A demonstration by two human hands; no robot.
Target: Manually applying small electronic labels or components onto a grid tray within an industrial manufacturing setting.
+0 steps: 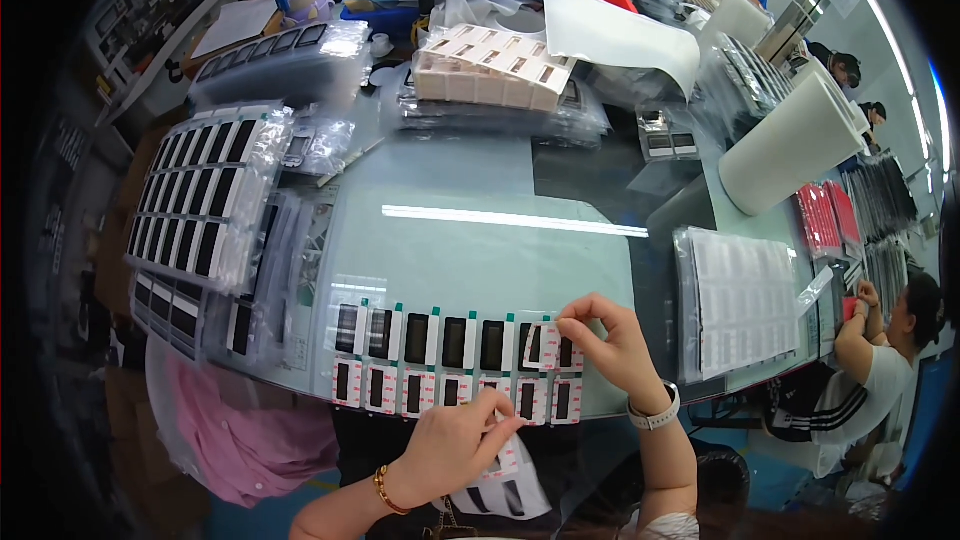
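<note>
My right hand (610, 342) pinches the top edge of a white adhesive frame (549, 348) with red print, over the right end of a back row of dark rectangular panels (455, 342) with green tabs. In front of them runs a row of dark panels with white, red-printed adhesive frames (380, 388). My left hand (452, 448) is closed at the table's front edge, thumb and forefinger together by that row; what they hold, if anything, is too small to make out. Below it hangs a pale sheet (515, 500) with dark shapes, partly hidden by the hand.
Trays of black panels (195, 195) are piled at the left. Pale slotted trays (490, 80) stand at the back on plastic-wrapped stacks. To the right are a white roll (790, 145) and a stack of translucent sheets (745, 300). A co-worker (880, 360) sits at the far right.
</note>
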